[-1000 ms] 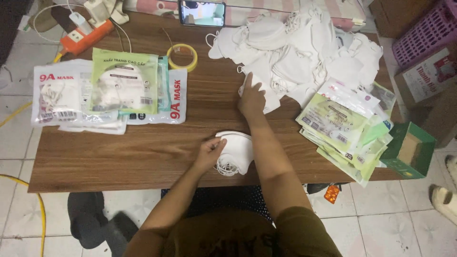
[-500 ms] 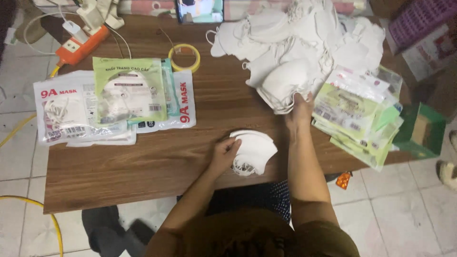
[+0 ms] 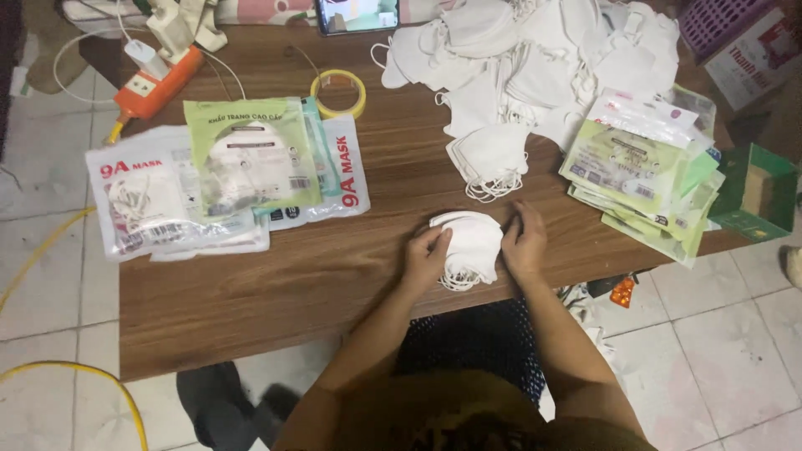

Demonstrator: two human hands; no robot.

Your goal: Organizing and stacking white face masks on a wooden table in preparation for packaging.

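Note:
A small stack of white folded face masks (image 3: pixel 469 247) lies on the wooden table (image 3: pixel 334 267) near its front edge. My left hand (image 3: pixel 427 255) grips the stack's left side and my right hand (image 3: pixel 525 242) presses against its right side, so both hands hold it between them. A big heap of loose white masks (image 3: pixel 535 58) covers the far right of the table. Just beyond my hands lies another few masks (image 3: pixel 489 159) with ear loops hanging out.
Sealed mask packets (image 3: pixel 225 171) lie at the left. A pile of empty green and white bags (image 3: pixel 647 179) sits at the right edge. A yellow tape roll (image 3: pixel 337 92), an orange power strip (image 3: pixel 154 83), a phone (image 3: pixel 357 15) and a green box (image 3: pixel 756 192) are around.
My right hand came back from the loose mask heap to the stack near the table's front. Now both hands enclose the stack, which my left hand held throughout.

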